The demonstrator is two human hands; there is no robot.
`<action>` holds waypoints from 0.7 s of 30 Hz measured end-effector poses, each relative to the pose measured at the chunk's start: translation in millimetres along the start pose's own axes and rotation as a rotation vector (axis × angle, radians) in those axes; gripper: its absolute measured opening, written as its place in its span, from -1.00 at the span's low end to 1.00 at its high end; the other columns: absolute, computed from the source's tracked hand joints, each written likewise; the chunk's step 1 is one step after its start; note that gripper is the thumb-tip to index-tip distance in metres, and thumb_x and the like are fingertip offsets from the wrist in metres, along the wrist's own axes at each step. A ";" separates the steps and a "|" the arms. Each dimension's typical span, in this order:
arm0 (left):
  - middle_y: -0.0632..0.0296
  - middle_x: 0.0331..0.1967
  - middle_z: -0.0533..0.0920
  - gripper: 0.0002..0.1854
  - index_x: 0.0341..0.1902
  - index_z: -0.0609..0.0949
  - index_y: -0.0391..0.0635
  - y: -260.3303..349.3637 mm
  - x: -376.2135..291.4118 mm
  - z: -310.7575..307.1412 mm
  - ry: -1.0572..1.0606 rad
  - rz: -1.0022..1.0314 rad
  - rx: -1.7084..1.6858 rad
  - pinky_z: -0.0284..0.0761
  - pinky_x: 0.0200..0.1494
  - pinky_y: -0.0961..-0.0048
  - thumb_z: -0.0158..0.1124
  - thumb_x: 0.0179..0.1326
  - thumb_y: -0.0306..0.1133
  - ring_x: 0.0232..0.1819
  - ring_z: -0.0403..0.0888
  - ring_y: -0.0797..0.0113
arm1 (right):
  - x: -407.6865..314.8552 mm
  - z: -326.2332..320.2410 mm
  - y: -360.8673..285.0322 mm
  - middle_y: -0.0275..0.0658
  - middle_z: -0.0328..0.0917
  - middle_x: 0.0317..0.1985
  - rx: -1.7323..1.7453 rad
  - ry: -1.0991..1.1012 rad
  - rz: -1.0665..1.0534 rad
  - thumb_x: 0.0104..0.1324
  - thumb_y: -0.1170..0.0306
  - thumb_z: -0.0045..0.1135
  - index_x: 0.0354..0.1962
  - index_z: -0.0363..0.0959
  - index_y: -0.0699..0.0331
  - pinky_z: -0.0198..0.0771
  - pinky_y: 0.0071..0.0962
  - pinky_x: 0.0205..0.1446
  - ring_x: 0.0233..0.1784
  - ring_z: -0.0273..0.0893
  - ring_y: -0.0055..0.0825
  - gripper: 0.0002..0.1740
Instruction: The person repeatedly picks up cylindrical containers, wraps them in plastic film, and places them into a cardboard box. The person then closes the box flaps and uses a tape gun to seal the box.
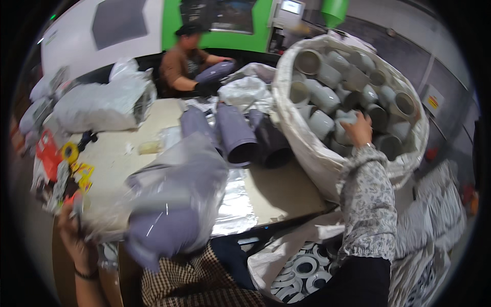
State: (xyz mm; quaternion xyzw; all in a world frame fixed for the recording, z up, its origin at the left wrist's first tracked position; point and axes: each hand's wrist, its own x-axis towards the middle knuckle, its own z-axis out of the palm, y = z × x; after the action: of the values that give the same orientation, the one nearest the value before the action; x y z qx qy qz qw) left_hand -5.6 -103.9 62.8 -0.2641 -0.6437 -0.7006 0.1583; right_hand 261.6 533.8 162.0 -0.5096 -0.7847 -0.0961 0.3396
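Observation:
My right hand (358, 128) reaches into a large white woven sack and touches a grey plastic pipe fitting (344, 126) among several others. At the lower left, my left hand (74, 230) is raised at the table's near edge, around a small orange and dark object (74, 205) that is blurred. Beside it, a purple-grey plastic pipe fitting (165, 230) lies partly in a clear plastic bag (191, 165) at the table's near edge. Several purple-grey pipe fittings (238, 134) lie side by side farther back on the table.
The sack's rim (333, 161) stands right of the table (307, 197). Below, an open sack holds white and dark rings (305, 268). A co-worker (184, 63) across the table holds a purple fitting (216, 71). Yellow tape (70, 152) and wrapped bundles (99, 107) lie left.

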 end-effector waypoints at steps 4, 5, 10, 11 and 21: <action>0.43 -0.67 0.38 -0.78 -0.06 0.44 -0.12 30.6 2.3 27.1 -0.334 -0.688 -0.385 0.21 -0.78 0.65 0.05 0.39 -0.23 -0.83 0.21 0.64 | -30.7 55.0 8.5 0.14 0.38 0.09 0.040 -0.012 0.001 0.02 0.31 0.37 0.20 0.18 0.30 0.31 -0.13 0.19 0.16 0.35 0.09 -0.19; 0.45 -0.68 0.38 -0.77 -0.05 0.44 -0.11 32.7 5.3 25.9 -0.340 -0.724 -0.464 0.21 -0.78 0.66 0.04 0.39 -0.23 -0.84 0.20 0.66 | -24.6 54.7 14.6 0.11 0.40 0.07 0.036 -0.023 -0.071 0.06 0.43 0.27 0.19 0.20 0.28 0.31 -0.14 0.17 0.13 0.37 0.07 -0.28; 0.52 -0.75 0.30 -0.77 -0.01 0.46 -0.10 45.5 13.4 58.8 -0.341 -0.803 -0.480 0.10 -0.76 0.70 0.03 0.40 -0.24 -0.82 0.14 0.72 | -37.8 -38.4 -41.6 -0.10 0.50 0.00 0.464 0.168 -0.333 0.11 0.40 0.23 0.14 0.29 0.29 0.39 -0.36 0.06 0.03 0.51 -0.25 -0.39; 0.51 -0.66 0.36 -0.74 0.05 0.43 -0.07 47.9 13.0 61.2 -0.428 -0.765 -0.513 0.05 -0.79 0.75 0.02 0.41 -0.22 -0.79 0.20 0.76 | -62.2 -74.5 -79.5 -0.15 0.48 0.07 0.780 -0.063 -0.302 0.16 0.31 0.23 0.16 0.28 0.32 0.39 -0.41 0.08 0.05 0.53 -0.33 -0.37; 0.09 -0.21 0.65 -0.73 0.01 0.42 -0.20 76.1 -36.5 -95.6 -0.238 -0.527 -0.454 0.46 -0.34 0.60 0.15 0.28 -0.41 -0.37 0.55 0.49 | -333.3 -122.5 -304.7 0.08 0.26 0.22 1.374 -0.162 -0.968 0.10 0.27 0.30 0.11 0.32 0.46 0.12 -0.37 0.36 0.33 0.23 -0.12 -0.32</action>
State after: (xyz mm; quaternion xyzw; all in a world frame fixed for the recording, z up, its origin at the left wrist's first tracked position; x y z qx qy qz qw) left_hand 50.8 -211.6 101.1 -0.1973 -0.5317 -0.8066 -0.1665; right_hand 134.7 87.3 103.2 0.1974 -0.8224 0.3048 0.4380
